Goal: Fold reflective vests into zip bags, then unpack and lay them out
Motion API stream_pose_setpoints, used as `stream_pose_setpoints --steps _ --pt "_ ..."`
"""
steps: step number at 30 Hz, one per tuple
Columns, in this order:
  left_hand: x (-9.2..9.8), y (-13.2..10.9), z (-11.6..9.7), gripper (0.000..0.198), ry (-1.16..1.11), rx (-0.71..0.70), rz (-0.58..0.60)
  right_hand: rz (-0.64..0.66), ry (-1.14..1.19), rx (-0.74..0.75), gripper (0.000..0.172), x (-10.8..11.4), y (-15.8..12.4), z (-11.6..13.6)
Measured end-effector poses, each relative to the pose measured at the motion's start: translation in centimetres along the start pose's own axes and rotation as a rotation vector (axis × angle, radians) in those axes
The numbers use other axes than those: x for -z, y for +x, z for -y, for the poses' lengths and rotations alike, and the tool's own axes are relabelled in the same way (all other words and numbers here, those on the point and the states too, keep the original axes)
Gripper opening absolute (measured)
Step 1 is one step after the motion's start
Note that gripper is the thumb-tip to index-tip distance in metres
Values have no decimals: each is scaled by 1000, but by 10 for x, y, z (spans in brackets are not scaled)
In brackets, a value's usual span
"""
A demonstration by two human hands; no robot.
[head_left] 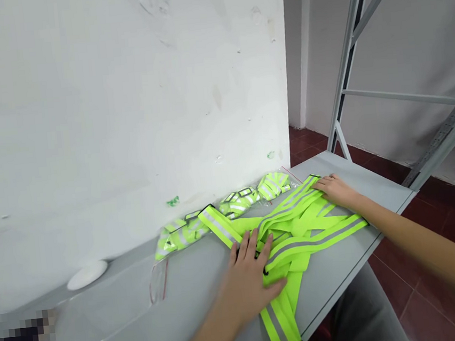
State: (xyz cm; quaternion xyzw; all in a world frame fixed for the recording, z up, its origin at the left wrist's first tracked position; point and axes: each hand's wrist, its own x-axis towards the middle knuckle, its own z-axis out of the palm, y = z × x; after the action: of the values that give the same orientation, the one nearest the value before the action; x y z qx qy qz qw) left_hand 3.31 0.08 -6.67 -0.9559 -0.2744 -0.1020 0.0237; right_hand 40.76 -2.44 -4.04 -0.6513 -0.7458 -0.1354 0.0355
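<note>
Neon yellow-green reflective straps (299, 244) with grey stripes and black buckles, like a safety harness vest, lie spread and crossed over each other on the grey tabletop (193, 313). My left hand (249, 275) rests flat on the left part of the straps, its fingers spread. At the far right end of the straps, my right hand (334, 189) lies palm down with its fingers stretched over the edge of the webbing; its fingertips are partly hidden. One strap end with a black buckle hangs near the table's front edge.
Clear bags of folded reflective straps (185, 233) lie along the white wall (126, 121). A flat clear plastic bag (104, 311) and a white oval object (87, 275) are on the left. A metal shelf frame (346, 68) rises at the right end.
</note>
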Motion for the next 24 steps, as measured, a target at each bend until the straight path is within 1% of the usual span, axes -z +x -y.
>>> stream_pose_setpoints --steps 2,4,7,9,13,17,21,24 --pt "2 -4 0 88 2 -9 7 9 1 78 34 -2 6 -13" --pt "4 -5 0 90 1 -15 9 -18 -12 124 37 -1 11 -24" --pt "5 -5 0 93 -1 -12 0 -65 -71 172 43 -2 22 -41" --pt "6 -5 0 94 1 -14 -2 -45 -101 185 44 -7 30 -48" --pt "5 -5 1 94 20 -22 5 47 -79 170 44 -22 42 -53" --pt "2 -6 2 93 42 -31 5 112 -35 87 45 -31 53 -48" --pt "2 -6 2 92 54 -33 -11 173 60 -10 40 -28 66 -45" --pt "2 -5 1 92 52 -27 -7 229 154 -13 37 -17 68 -48"
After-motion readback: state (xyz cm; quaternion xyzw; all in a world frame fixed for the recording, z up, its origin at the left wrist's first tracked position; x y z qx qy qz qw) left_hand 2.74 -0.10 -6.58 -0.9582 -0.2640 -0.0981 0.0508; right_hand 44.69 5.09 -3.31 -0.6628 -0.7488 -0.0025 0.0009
